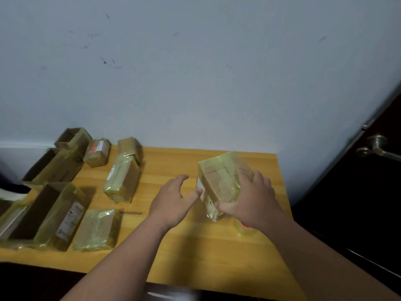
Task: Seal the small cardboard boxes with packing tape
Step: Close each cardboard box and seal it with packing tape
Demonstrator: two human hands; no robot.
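Box in hand: a small cardboard box point(219, 181), already wrapped in yellowish clear tape, stands tilted on the wooden surface point(195, 246) right of centre in the frame, one lower corner down near the bottom right.
Right hand: the right hand point(252, 197) grasps the box, fingers over its top right side and thumb curled round the lower near corner.
Left hand: the left hand point(173, 199) is released, fingers spread and relaxed, with the fingertips touching or just short of the box's left face; I cannot tell which.
Tape roll: a roll of packing tape point(244, 227) lies on the surface just below the box, mostly hidden under the right wrist.
Step, as I judge it: turning the box to check or press down the tape on its faces.
How to do it well: keep the right-hand grasp firm on the corner so the tilted box does not slip; bring the left palm flat against the left face and smooth the tape from the middle outward to the edges; press hardest along the flap seams.
Risk: the glossy wrap looks slippery, and the roll sits close enough to be knocked.
Other boxes: taped boxes point(122, 179) and open ones point(36, 211) lie at the left of the frame, well apart from the hands.
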